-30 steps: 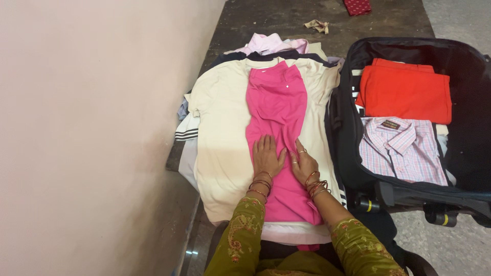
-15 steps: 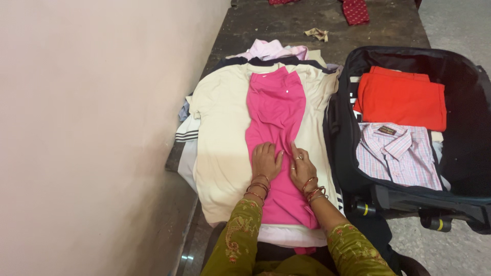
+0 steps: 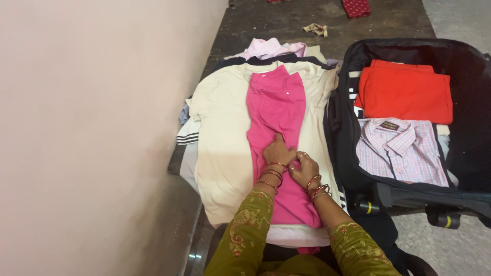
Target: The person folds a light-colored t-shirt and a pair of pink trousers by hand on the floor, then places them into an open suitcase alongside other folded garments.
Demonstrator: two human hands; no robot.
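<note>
Seen from above, looking down at two bare hands on a pile of clothes. Left hand (image 3: 279, 151) laid flat, palm down, fingers together, pressing on a bright pink garment (image 3: 279, 117). Right hand (image 3: 304, 168) just beside it, touching the left wrist area, fingers curled loosely over the same pink cloth; possibly pinching a fold, though hard to tell at this angle. Red and gold bangles (image 3: 271, 174) on both wrists, olive green embroidered sleeves (image 3: 245, 235) below them. Pink garment folded into a long narrow strip, lying lengthwise down the middle of a spread cream shirt (image 3: 222, 138). Beneath the cream shirt, more clothing stacked: a striped white piece (image 3: 186, 138) poking out at the left edge, a dark layer and a pale pink garment (image 3: 268, 48) at the far end. Whole pile resting on a dark stone ledge (image 3: 266, 20), with a plain pale wall (image 3: 92, 128) along the left. To the right of the pile, just beside it, an open black suitcase (image 3: 463, 66) holding a folded red-orange garment (image 3: 406, 92) at the far side and a folded pink-and-white checked shirt (image 3: 399, 151) nearer. Farther off on the ledge, a crumpled scrap (image 3: 317, 29) and a small red patterned item (image 3: 356, 7).
</note>
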